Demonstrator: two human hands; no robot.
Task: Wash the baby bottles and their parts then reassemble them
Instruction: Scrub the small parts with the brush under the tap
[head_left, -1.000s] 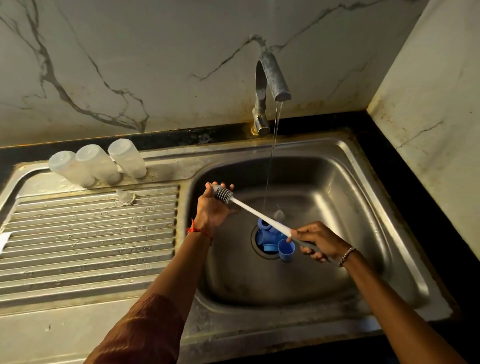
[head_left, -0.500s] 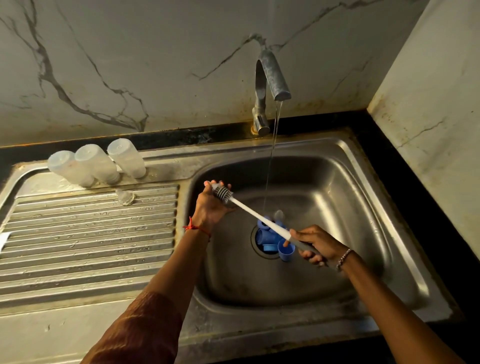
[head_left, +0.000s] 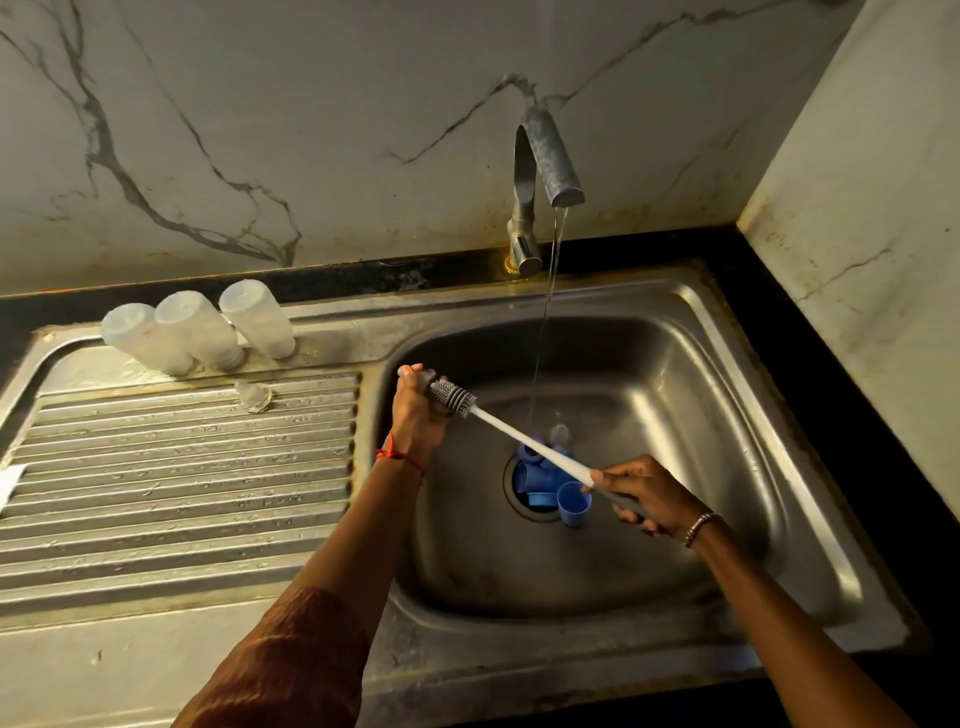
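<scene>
Baby bottles (head_left: 200, 332) upside down on drainboard (head_left: 182, 467), blue parts (head_left: 535, 475) over sink (head_left: 675, 415) drain, right hand (head_left: 644, 493) fingers gripping brush (head_left: 519, 441) handle, left hand (head_left: 415, 415) fingers curled round pale part (head_left: 405, 370) at brush head

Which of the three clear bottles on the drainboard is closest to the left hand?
The rightmost bottle, at the row's end beside the sink basin; the other two stand farther left.
</scene>
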